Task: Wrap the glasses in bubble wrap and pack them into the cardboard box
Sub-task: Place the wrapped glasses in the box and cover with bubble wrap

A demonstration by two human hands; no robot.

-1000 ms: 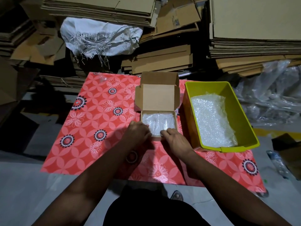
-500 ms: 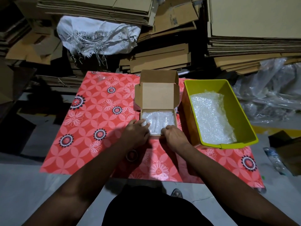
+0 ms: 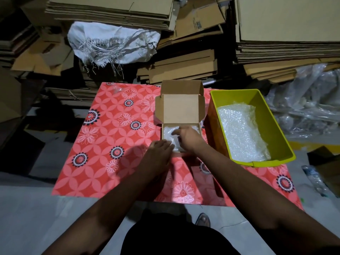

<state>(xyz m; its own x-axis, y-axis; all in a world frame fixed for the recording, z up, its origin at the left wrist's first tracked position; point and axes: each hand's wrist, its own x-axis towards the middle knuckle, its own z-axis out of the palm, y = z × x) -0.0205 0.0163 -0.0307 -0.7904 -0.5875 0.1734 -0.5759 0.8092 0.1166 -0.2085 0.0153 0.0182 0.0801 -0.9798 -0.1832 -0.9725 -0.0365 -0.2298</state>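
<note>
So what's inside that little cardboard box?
The cardboard box holds a bubble-wrapped bundle, partly covered by the right hand. Whether glasses sit inside the wrap cannot be seen.

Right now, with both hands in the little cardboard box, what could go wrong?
1. The right hand presses on the bubble-wrapped bundle inside the small brown cardboard box; pushing too hard could crack the glass.
2. The left hand sits only at the box's near edge, so the light box might slide on the red flowered mat.
3. The lid stands open, so the bundle could spring back up.
</note>
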